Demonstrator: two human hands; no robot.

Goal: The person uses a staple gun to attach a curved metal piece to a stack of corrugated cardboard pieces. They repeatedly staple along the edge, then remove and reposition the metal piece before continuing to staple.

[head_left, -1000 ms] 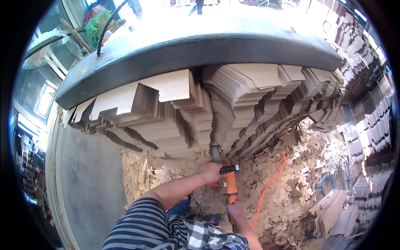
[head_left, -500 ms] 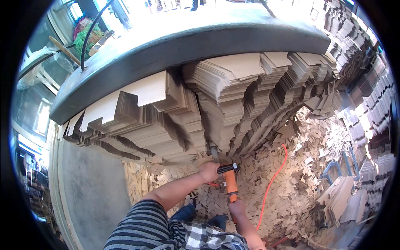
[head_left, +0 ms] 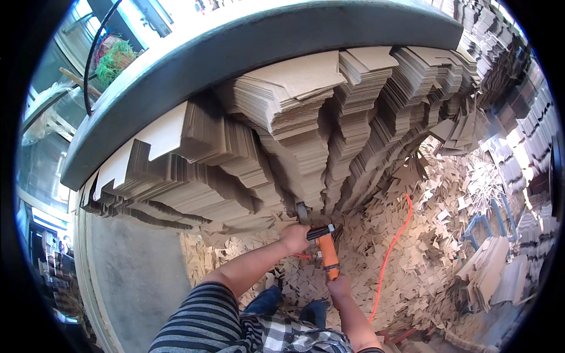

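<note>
An orange handheld power tool (head_left: 328, 257) with a black head is held in both my hands below the front of a tall stack of die-cut brown cardboard sheets (head_left: 300, 150). My left hand (head_left: 294, 239) is closed round the black part near the head. Lower down, my right hand (head_left: 339, 288) wraps round the orange grip. A greyish metal end piece (head_left: 302, 212) points from the tool toward the lower part of the stack. Whether it touches the cardboard, I cannot tell. Deep notches and slots run down the stack's face.
A thick grey slab (head_left: 259, 44) lies across the stack's top. Cardboard scraps (head_left: 424, 259) cover the floor around my feet, with an orange hose (head_left: 389, 253) running through them. More cardboard stacks (head_left: 491, 53) stand at right, near a blue metal frame (head_left: 479, 226). A grey panel (head_left: 138, 270) is at left.
The view has shifted, so the slab and upper stack appear higher and farther left. Both hands keep their hold on the tool, which stays close to the lower stack.
</note>
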